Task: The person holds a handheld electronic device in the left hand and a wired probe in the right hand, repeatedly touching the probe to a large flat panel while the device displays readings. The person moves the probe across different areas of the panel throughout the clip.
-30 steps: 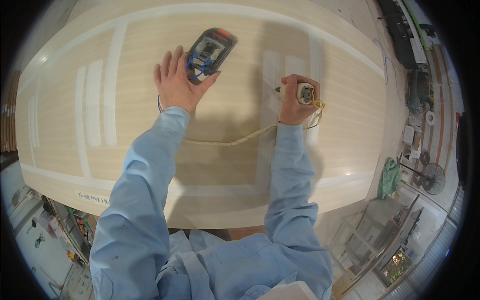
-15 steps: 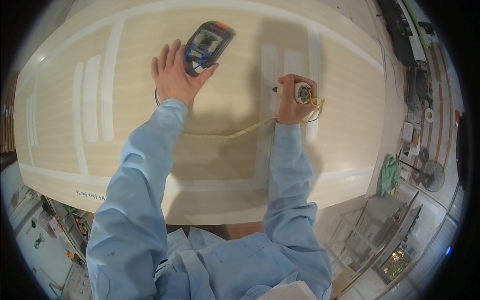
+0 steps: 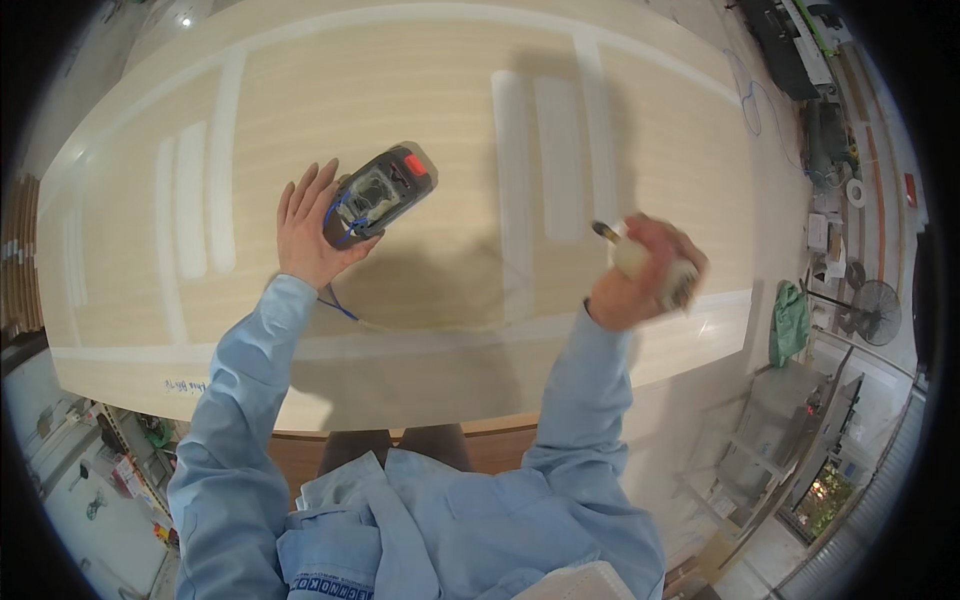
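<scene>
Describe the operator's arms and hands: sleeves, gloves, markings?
Both arms wear long, light-blue fabric sleeves, creased: left sleeve and right sleeve, each reaching the wrist. Left hand is bare, no glove; right hand is also ungloved, though motion-blurred. A dark edge shows at the right cuff.

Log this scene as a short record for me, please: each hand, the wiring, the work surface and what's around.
Left hand: fingers around the lower end of a black battery pack with a red button
Right hand: gripping a cream, cylindrical motor with a dark tip; motion-blurred
Wiring: blue wires at the battery pack; a pale cable, too faint to trace fully
Work surface: pale panel with white strips
Right background: pedestal fan, green cloth or bag
</scene>
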The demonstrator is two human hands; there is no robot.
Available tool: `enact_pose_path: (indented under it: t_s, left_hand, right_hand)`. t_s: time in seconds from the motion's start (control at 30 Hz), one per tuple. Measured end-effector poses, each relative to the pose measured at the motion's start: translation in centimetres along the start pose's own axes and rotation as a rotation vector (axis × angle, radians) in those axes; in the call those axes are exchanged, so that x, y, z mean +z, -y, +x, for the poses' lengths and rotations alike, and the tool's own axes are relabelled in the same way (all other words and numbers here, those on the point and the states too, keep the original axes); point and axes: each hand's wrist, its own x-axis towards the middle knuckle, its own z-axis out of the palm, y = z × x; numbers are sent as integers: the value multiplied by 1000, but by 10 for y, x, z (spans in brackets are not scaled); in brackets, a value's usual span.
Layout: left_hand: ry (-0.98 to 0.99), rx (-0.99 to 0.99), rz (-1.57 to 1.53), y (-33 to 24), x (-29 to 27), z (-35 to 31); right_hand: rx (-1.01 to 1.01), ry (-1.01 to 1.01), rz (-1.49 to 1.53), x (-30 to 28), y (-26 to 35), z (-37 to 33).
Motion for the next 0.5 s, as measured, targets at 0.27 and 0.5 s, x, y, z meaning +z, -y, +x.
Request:
enact_pose_path:
  t_s: [0.27,0.5]
  left_hand:
    - [-74,-59,-44,0,4,-8]
    - [-57,-61,-34,1,2,-10]
  right_hand:
    - [285,-18,73,53,-89,-15]
    - [293,-2,72,65,-105,-12]
